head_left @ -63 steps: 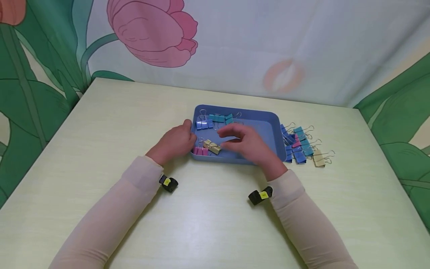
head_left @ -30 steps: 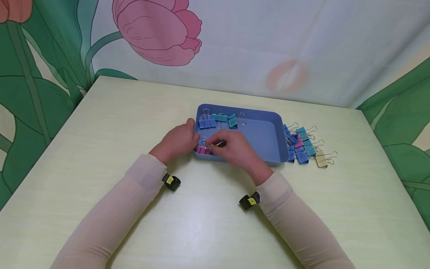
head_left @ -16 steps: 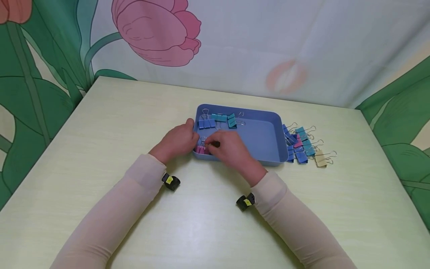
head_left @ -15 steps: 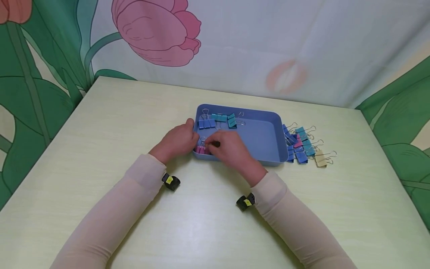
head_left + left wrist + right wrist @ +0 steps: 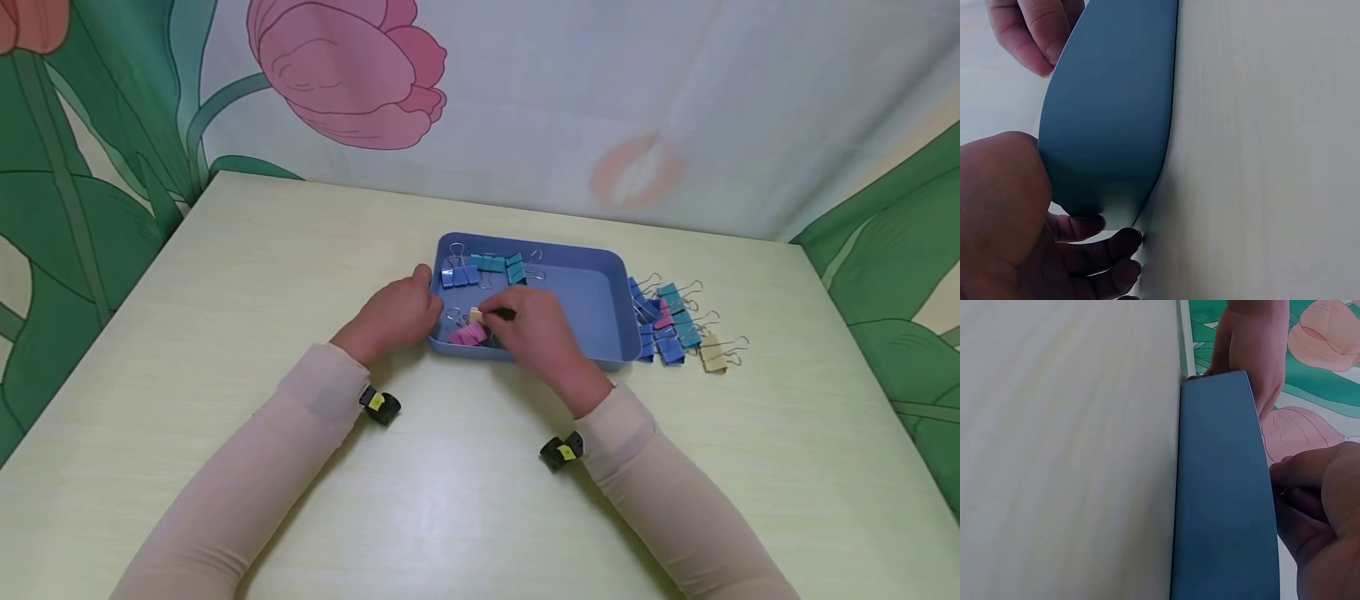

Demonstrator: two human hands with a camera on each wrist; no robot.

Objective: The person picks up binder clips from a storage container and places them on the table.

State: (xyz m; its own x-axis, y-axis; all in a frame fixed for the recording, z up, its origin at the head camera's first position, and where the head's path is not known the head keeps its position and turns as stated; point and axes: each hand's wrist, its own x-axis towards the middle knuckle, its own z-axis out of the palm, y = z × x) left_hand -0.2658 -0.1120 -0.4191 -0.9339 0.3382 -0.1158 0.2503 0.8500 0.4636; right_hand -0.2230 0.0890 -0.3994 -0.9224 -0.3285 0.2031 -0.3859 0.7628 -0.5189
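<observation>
A blue tray [image 5: 577, 312] stands on the table with several binder clips inside. My left hand [image 5: 397, 312] grips its left wall, and in the left wrist view the fingers [image 5: 1100, 256] curl round the corner. Over the tray's near left part, my right hand [image 5: 536, 329] pinches a yellow binder clip [image 5: 475, 315], mostly hidden by the fingers. Right beside it, a pink binder clip [image 5: 468, 335] lies tilted. Along the far side lie a blue binder clip [image 5: 459, 276] and teal binder clips [image 5: 488, 263]. In the right wrist view the tray wall hides what the fingertips hold.
Against the tray's right side lies a pile of blue, teal and pink binder clips [image 5: 667, 333], with a yellow one [image 5: 712, 354] at its right end. A flowered curtain [image 5: 525, 100] hangs behind the table [image 5: 315, 250].
My right hand moved left, took hold of the yellow clip, then drew back slightly right. The pink clip turned and shifted right. My left hand stayed on the tray.
</observation>
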